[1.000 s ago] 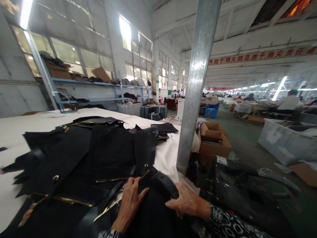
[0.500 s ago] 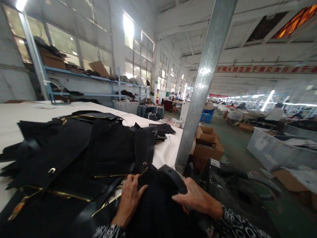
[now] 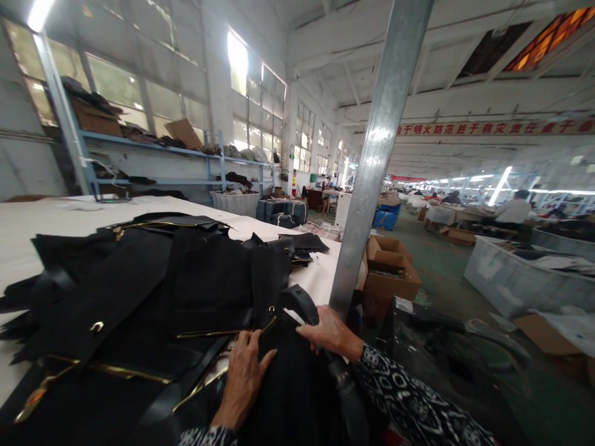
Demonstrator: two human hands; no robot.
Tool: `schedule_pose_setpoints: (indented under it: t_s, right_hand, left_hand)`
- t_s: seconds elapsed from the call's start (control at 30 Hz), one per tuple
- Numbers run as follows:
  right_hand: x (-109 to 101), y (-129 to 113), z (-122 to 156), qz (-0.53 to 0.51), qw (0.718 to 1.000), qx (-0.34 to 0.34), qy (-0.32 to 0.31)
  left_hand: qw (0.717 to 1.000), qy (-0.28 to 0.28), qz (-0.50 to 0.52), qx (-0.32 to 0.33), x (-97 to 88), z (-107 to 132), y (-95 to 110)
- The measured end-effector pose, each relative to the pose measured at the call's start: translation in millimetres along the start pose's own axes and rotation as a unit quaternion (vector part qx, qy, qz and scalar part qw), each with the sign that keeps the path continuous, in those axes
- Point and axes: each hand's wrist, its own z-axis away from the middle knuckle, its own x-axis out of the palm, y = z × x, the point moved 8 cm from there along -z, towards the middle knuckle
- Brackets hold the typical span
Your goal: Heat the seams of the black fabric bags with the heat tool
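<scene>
A heap of black bag pieces (image 3: 153, 297) with gold zips and rings lies on a white-covered table (image 3: 41, 223). At the near edge sits a black bag (image 3: 297, 396). My left hand (image 3: 243, 375) rests flat on its left side, fingers together, next to a gold zip. My right hand (image 3: 331, 333) grips the bag's curved black handle (image 3: 300, 303) and holds it raised over the bag's top. My right sleeve is dark with a white pattern.
A slanted steel post (image 3: 372, 173) rises just behind the table edge. Cardboard boxes (image 3: 390, 272) stand on the floor beyond it, a black bag (image 3: 446, 347) lies at the right, and a grey crate (image 3: 520, 279) is farther right. Shelves line the left wall. People work far off.
My right hand moved left and up along the bag, lifting the handle higher. My left hand stayed on the bag. The view shifted slightly.
</scene>
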Motion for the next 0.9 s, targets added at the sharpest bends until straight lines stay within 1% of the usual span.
schedule_pose_setpoints:
  t_s: [0.07,0.17,0.23,0.3,0.33,0.4,0.53,0.6,0.67,0.8,0.9]
  right_hand:
    - [-5,-1,7,-0.007,1.000,-0.010,-0.015]
    - [-7,1,32,-0.011,0.999,-0.010,-0.041]
    - [-4,7,47,-0.008,0.998,0.002,-0.059]
    - [3,12,54,-0.006,0.997,0.011,-0.076]
    - [7,15,53,-0.005,0.997,0.014,-0.081]
    - [13,18,41,0.001,0.997,0.021,-0.079]
    - [17,13,-4,0.012,0.998,0.028,-0.051]
    - [17,9,-19,0.016,0.998,0.029,-0.045]
    - [19,8,-23,0.022,0.998,0.028,-0.053]
    - [22,16,-17,0.036,0.996,0.025,-0.073]
    - [19,25,-20,0.045,0.997,0.039,-0.055]
  left_hand:
    - [1.000,-0.003,0.001,-0.001,-0.2,0,0]
    - [1.000,-0.002,0.002,-0.003,0.2,0,0]
    - [1.000,0.002,0.000,-0.004,0.2,0,0]
    - [1.000,0.004,-0.002,-0.002,0.0,0,0]
    - [1.000,0.005,-0.002,0.000,-0.3,1,1]
    - [1.000,0.007,-0.003,0.003,-0.8,1,1]
    - [1.000,0.009,-0.003,0.013,-0.3,2,0]
    - [1.000,0.013,-0.003,0.016,0.0,2,0]
    - [1.000,0.016,-0.002,0.017,-0.7,2,0]
    - [1.000,0.006,-0.008,0.013,-4.3,2,5]
    - [1.000,-0.005,-0.017,0.004,-6.4,1,7]
